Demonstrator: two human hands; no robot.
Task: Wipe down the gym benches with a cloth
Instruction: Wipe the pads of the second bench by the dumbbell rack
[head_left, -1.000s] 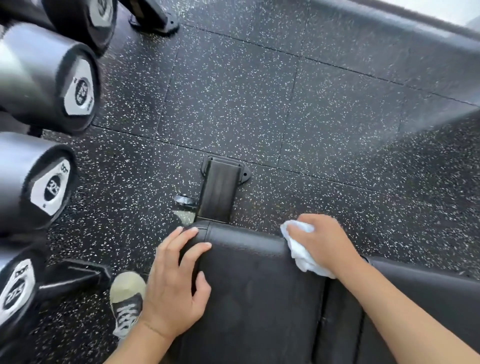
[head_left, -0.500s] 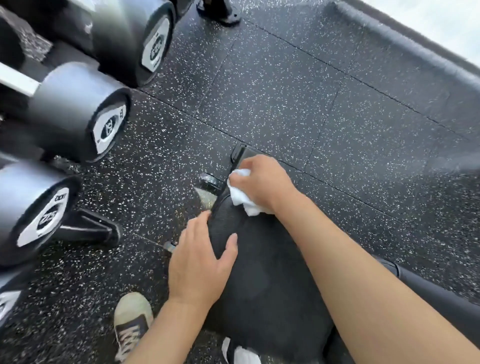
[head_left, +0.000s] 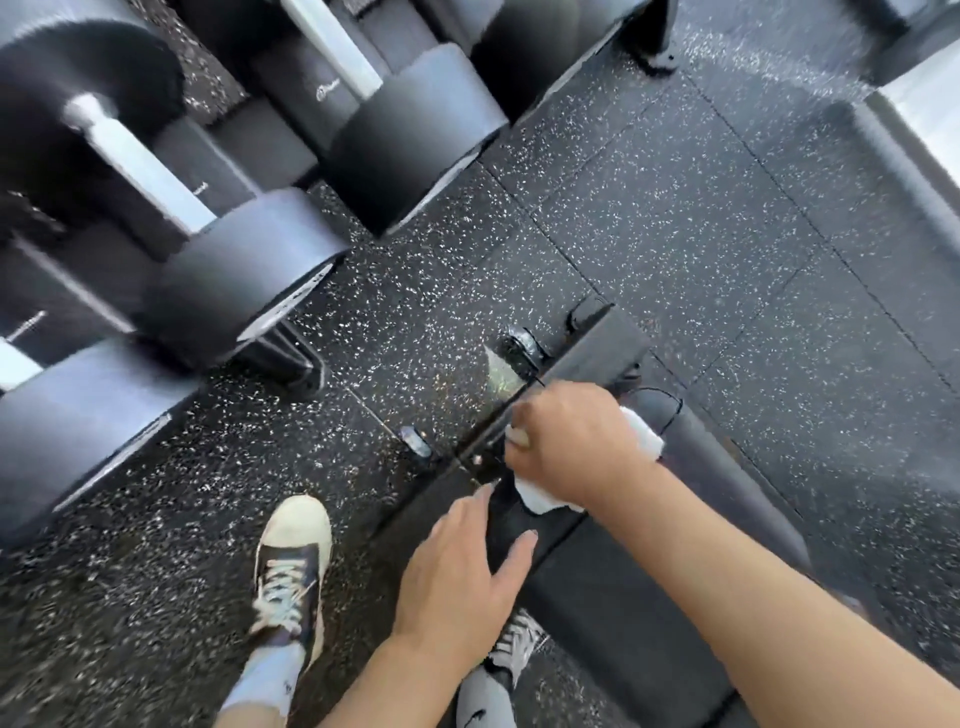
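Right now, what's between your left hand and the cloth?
Only bare black bench pad, in the head view: the left hand rests on it just short of the white cloth that the right hand grips.

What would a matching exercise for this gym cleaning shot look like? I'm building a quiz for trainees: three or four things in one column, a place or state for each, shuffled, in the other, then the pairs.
Column 1
1. cloth
2. left hand
3. sneaker
4. dumbbells

Column 2
A. on the speckled floor, left of the bench
B. racked at upper left
C. bunched in the right hand
D. fingers straight, resting on the bench pad

Pairs: 1-C, 2-D, 3-A, 4-B
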